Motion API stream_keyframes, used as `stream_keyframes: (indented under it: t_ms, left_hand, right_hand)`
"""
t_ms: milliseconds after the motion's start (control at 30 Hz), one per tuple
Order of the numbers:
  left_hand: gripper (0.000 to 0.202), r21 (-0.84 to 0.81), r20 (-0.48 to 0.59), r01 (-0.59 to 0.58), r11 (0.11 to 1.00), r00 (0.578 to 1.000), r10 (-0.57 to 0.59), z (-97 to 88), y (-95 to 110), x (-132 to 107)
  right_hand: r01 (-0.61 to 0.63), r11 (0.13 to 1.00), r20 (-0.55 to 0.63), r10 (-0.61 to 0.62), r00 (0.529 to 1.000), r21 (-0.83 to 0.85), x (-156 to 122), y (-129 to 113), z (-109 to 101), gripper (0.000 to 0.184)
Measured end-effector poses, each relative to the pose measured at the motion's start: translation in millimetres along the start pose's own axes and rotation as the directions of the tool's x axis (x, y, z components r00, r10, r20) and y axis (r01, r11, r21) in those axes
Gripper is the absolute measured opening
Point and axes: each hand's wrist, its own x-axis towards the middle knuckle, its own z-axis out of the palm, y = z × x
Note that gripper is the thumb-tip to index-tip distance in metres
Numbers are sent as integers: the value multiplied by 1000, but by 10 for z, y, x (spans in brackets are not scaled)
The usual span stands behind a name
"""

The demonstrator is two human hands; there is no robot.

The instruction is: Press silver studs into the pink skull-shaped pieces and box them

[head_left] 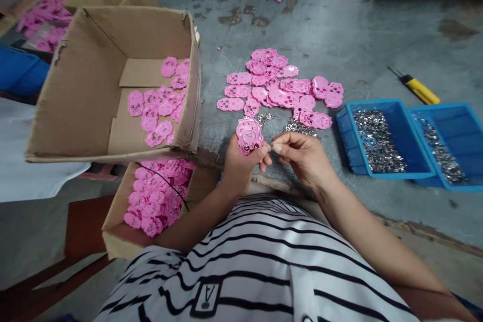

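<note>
My left hand [238, 162] is closed around a pink plastic part [249, 135], holding it upright just above the near edge of the grey table [339, 35]. My right hand [302, 156] is pinched on a small metal piece [268, 147] and presses it against the lower right side of that pink part. Just beyond my hands lies a spread of the same pink parts [277, 88], with small heaps of metal pieces [298, 127] beside them.
A tilted cardboard box [94, 75] at the left holds pink parts; a lower box [158, 201] under it is full of them. Two blue trays [388, 138] of metal pieces stand at the right, a yellow-handled tool [417, 88] behind. More pink and grey parts lie far back.
</note>
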Motion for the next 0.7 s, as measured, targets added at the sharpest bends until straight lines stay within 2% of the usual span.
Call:
stream_keyframes:
  t_ms: [233,433,567,700]
  left_hand:
    - [43,63,-24,-14,998,1000,15,-26,-28,23]
    - [42,125,-85,-30,992,996,40,-51,-80,34]
    - [39,20,11,-43,999,999,43,-90,-97,55]
    - [45,-145,119,67,987,992,-50,-124,-96,94]
  right_hand:
    - [57,996,-4,-58,998,-71,6,29,12,33]
    - [79,966,-20,-87,996,-246,25,59,-15,36]
    - [72,975,-34,-81,996,-212,43,50,-34,36]
    - [148,977,-63,-159,985,-152,47,29,-14,31]
